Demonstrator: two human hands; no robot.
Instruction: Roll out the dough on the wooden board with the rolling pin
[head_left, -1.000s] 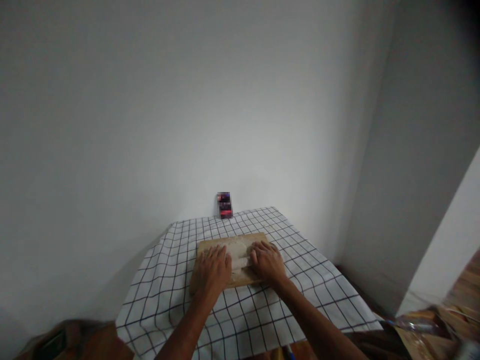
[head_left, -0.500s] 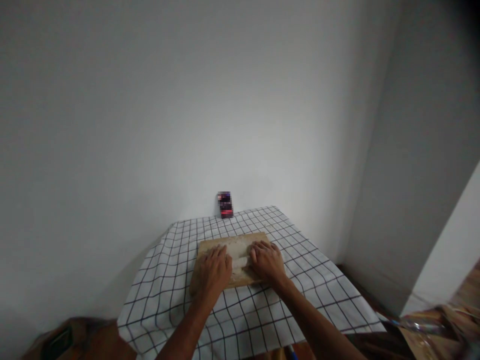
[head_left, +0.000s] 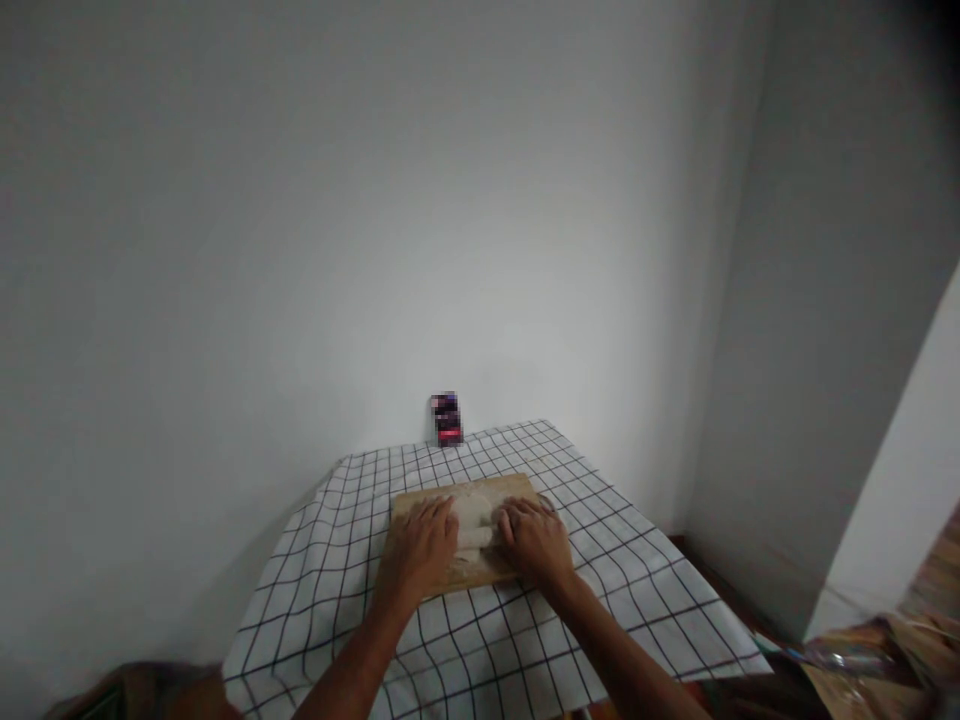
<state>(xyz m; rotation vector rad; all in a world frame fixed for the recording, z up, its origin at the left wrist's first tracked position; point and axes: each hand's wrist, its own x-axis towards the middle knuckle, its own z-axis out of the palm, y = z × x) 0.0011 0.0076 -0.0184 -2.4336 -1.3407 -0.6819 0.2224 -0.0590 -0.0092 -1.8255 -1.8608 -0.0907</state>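
Note:
A wooden board [head_left: 510,486], dusted with white flour, lies on the table in front of me. Across it runs a pale rolling pin [head_left: 475,538], its middle showing between my hands. Flattened whitish dough [head_left: 473,510] is on the board just beyond the pin; its outline blurs into the flour. My left hand [head_left: 424,538] lies over the pin's left part, fingers pointing forward and hiding that end. Over the right part, my right hand [head_left: 535,538] is closed with bent fingers. A thin curved dark edge shows behind it, too small to identify.
A white tablecloth with dark checked lines [head_left: 622,600] covers the table. At its far edge, a small dark pixelated object [head_left: 448,420] leans on the wall [head_left: 480,250]. Cluttered items, one of them a clear shiny bottle-like thing [head_left: 847,660], lie low at the right.
The view has shifted slightly, so the board and table appear lower. Both hands stay on the rolling pin, and the dough beyond it shows more clearly.

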